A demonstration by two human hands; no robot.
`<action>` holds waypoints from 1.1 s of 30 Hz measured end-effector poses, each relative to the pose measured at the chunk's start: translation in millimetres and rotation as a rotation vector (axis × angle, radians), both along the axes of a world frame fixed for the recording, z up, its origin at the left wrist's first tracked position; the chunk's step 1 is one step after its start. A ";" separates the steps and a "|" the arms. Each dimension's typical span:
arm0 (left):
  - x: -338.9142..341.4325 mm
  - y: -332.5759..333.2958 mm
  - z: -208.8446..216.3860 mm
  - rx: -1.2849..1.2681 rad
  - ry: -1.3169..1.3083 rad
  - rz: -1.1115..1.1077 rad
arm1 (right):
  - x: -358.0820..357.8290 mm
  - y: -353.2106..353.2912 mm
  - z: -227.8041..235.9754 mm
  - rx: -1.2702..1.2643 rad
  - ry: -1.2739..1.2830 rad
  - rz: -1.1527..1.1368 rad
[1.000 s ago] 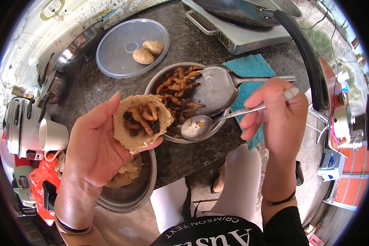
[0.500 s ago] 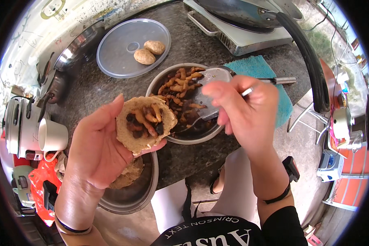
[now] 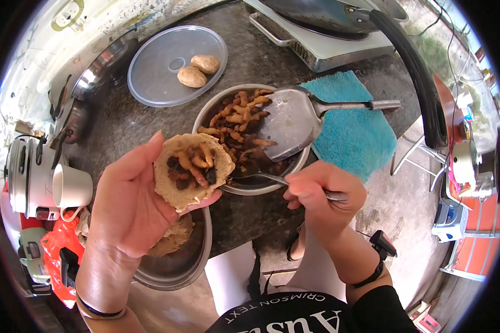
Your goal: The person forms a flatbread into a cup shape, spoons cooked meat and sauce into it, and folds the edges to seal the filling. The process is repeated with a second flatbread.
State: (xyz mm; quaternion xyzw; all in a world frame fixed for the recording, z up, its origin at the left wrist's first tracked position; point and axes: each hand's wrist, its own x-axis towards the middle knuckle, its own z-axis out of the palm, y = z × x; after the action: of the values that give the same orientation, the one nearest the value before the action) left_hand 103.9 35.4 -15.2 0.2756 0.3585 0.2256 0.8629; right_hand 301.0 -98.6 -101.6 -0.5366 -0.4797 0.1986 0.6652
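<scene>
1. Right hand (image 3: 329, 193) is being held lower, nearer the body, than half a second ago; spoon (image 3: 271, 178) is being pinched in curled fingers, head down in steel bowl (image 3: 250, 192).
2. Filled dough shell (image 3: 225, 158) is being cradled, open side up, by bowl's left rim, in cupped left hand (image 3: 129, 191), thumb extended.

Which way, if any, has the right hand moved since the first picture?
Yes: judged against the metal spatula, the right hand has shifted left and down in the view, away from its handle.
</scene>
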 end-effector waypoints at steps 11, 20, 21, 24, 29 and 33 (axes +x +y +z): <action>2.9 -1.9 -2.0 -0.013 0.019 0.063 | 26.0 -22.8 19.3 0.127 -0.091 -0.086; 5.6 -4.1 -2.9 0.017 -0.022 0.013 | 26.1 -15.1 43.5 0.228 -0.034 -0.155; 6.8 -4.5 -3.7 0.006 -0.041 0.014 | 26.1 -14.4 47.6 0.254 -0.012 -0.143; 9.4 -7.2 -4.5 0.006 -0.052 0.006 | 25.1 -10.0 58.9 0.333 -0.106 -0.080; 12.6 -9.7 -2.4 -0.036 -0.118 -0.037 | 20.5 -7.4 74.5 0.384 -0.542 0.125; 13.6 -9.7 -1.3 -0.021 -0.116 -0.042 | 14.2 -9.4 81.2 0.421 -0.651 0.120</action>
State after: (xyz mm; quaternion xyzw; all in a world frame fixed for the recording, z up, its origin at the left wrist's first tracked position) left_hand 117.5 25.6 -16.5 0.2605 0.3042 0.2193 0.8897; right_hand 315.2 -108.0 -20.4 -0.3943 -0.7264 -0.0465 0.5610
